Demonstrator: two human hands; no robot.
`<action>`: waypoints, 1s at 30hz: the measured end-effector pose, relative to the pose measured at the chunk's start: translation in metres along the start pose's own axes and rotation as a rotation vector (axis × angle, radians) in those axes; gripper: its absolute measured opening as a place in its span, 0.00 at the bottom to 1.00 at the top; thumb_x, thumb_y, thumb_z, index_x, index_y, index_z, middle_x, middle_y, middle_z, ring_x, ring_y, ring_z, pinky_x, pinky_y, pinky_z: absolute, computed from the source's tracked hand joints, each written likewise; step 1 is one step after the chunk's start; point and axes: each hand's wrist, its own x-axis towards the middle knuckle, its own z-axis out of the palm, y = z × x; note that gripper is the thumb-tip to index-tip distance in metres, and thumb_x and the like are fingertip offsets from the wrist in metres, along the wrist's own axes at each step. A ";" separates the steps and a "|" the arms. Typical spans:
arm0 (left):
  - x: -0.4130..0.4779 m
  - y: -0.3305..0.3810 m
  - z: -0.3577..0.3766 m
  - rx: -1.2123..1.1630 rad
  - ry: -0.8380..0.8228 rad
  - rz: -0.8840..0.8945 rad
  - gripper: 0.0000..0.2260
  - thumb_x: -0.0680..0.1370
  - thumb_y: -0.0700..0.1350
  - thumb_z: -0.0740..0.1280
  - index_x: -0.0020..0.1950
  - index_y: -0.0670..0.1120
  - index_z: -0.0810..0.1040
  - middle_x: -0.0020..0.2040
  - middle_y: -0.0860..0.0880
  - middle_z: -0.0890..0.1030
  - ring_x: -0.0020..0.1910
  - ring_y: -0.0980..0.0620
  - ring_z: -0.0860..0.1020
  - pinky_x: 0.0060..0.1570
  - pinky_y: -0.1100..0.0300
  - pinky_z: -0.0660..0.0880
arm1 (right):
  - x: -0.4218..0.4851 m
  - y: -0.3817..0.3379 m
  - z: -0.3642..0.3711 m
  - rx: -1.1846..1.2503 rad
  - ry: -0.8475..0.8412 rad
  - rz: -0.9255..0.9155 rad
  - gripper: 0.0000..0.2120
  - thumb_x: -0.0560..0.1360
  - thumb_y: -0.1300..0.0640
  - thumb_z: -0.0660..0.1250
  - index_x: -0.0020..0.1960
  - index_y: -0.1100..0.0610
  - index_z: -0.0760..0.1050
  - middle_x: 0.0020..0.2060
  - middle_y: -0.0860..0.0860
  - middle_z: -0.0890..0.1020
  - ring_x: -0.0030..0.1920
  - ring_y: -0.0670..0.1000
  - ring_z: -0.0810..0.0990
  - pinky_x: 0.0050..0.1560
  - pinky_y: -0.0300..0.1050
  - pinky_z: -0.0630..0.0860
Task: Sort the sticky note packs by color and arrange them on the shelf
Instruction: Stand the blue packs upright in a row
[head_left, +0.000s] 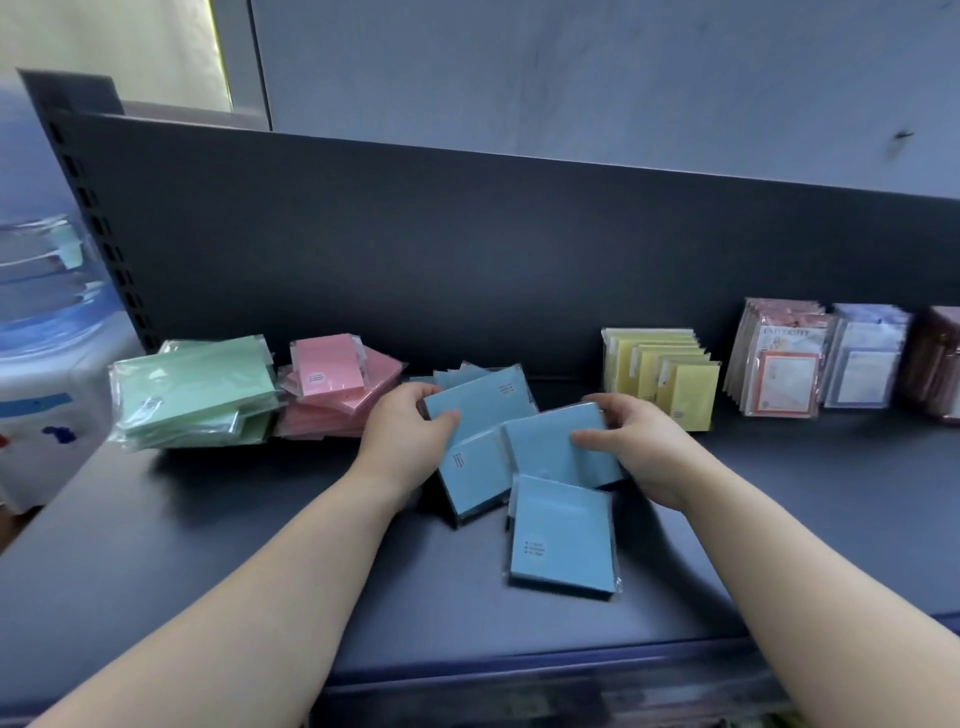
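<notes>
Shelf (208, 519) carries a green stack (197, 389), a pink stack (332, 395) and an upright yellow row (660, 384). Blue packs (475, 483) lie jumbled between pink and yellow. Your left hand (402, 436) and right hand (639, 447) each pinch one blue pack, thumb on its face and fingers (597, 402) curled over its edge.

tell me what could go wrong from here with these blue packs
1. The loose blue pack lies nearest the front of the shelf, between the forearms; drawing an arm back might sweep it off.
2. The right hand works close to the upright yellow packs; a bump could topple them.
</notes>
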 end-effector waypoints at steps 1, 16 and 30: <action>0.001 0.001 0.000 -0.110 -0.007 -0.040 0.07 0.77 0.38 0.66 0.54 0.43 0.76 0.49 0.45 0.82 0.44 0.49 0.82 0.42 0.54 0.80 | 0.001 0.001 -0.004 0.063 0.035 0.005 0.21 0.72 0.65 0.71 0.64 0.60 0.72 0.53 0.56 0.81 0.50 0.56 0.82 0.53 0.56 0.79; 0.001 0.015 -0.003 -0.743 -0.049 -0.120 0.06 0.82 0.41 0.58 0.50 0.47 0.74 0.49 0.44 0.81 0.45 0.46 0.80 0.48 0.47 0.78 | 0.003 -0.026 0.021 0.440 0.002 -0.294 0.09 0.76 0.69 0.63 0.52 0.58 0.74 0.45 0.52 0.83 0.45 0.50 0.81 0.49 0.47 0.78; 0.006 0.015 -0.010 -0.614 -0.138 0.038 0.08 0.80 0.38 0.61 0.48 0.46 0.78 0.42 0.47 0.82 0.39 0.50 0.79 0.36 0.58 0.76 | 0.011 -0.044 0.034 0.417 -0.019 -0.326 0.04 0.77 0.64 0.64 0.50 0.57 0.74 0.44 0.52 0.83 0.45 0.51 0.82 0.44 0.48 0.78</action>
